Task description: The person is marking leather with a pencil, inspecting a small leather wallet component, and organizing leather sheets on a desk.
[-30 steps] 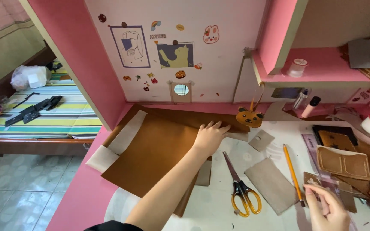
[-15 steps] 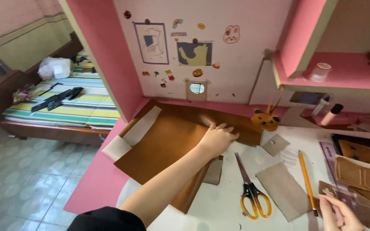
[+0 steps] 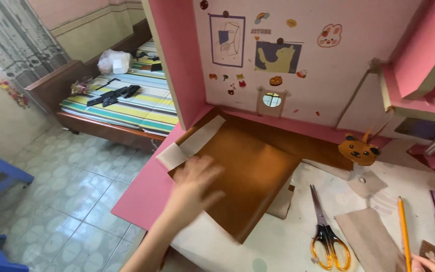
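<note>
The person's left hand (image 3: 193,185) lies flat on a big brown leather sheet (image 3: 250,171), with the fingers spread out and not gripping anything. The hand is a bit blurry. The sheet lies on the pink desk (image 3: 142,199), in the back left corner, right up against the pink side wall. Its near corner hangs over a white mat (image 3: 283,242). A pale strip (image 3: 192,143) sticks out from the sheet's left edge, just above the hand.

Only the tips of the right hand (image 3: 429,263) show at the bottom right corner, so I cannot tell if it is open or closed. It is next to a small brown piece (image 3: 430,250).

On the mat lie scissors with yellow handles (image 3: 327,233), a grey-brown piece of leather (image 3: 371,236) and a yellow pencil (image 3: 404,231). A little bear face (image 3: 358,150) stands at the back. Stickers and small pictures are stuck on the white wall (image 3: 328,75). Off to the left, a bed with a striped cover (image 3: 127,103) stands on the tiled floor.
</note>
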